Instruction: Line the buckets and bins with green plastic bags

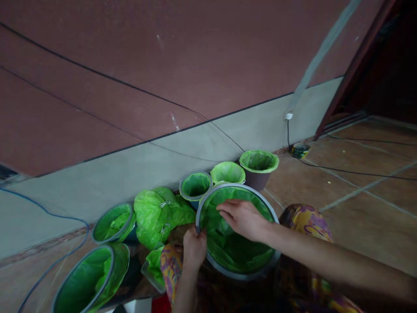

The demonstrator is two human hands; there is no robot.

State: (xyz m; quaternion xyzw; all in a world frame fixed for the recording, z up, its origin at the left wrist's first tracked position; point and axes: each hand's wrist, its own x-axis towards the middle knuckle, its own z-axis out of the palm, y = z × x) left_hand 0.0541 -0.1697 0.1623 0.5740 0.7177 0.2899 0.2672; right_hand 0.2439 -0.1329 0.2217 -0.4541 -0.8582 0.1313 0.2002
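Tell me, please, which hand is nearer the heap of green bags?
Left: the left hand grips the large bin's rim beside the heap; the right hand is farther, over its liner.

left hand (pixel 194 250) pinches bin (pixel 228 186) rim; right hand (pixel 243 217) inside liner (pixel 234 254)

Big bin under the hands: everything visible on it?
The big bin is round, grey-rimmed, plastic-looking, its mouth tilted toward the camera. A crumpled green liner lines it. The left hand grips its near-left rim; the right hand lies open on the liner inside. Patterned cloth lies beside it.
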